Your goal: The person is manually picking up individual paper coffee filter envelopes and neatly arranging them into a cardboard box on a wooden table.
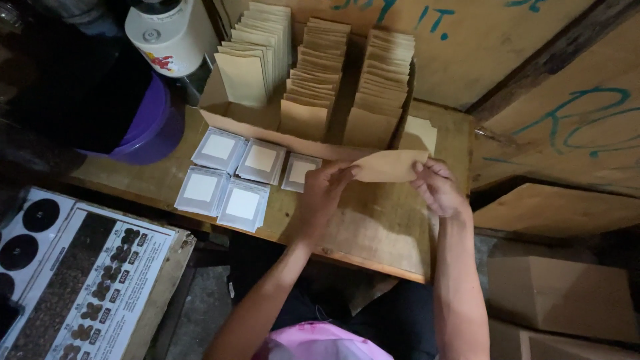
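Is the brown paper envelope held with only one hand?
No, both the left hand and the right hand grip the brown envelope at its ends.

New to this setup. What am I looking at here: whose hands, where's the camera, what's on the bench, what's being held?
There is no machine here: a person works with two bare hands. The single picture comes from a camera worn on their head, looking down, so the arms reach up into the frame from the bottom edge.

The left hand and the right hand each pinch one end of a flat brown paper envelope, held just above the wooden bench.

At the back of the bench an open cardboard box holds three rows of the same brown envelopes, standing on edge. In front of it, left of the hands, lie five small piles of silver packets with pale square centres.

Further left sit a purple tub and a white container, with a printed chart below them.
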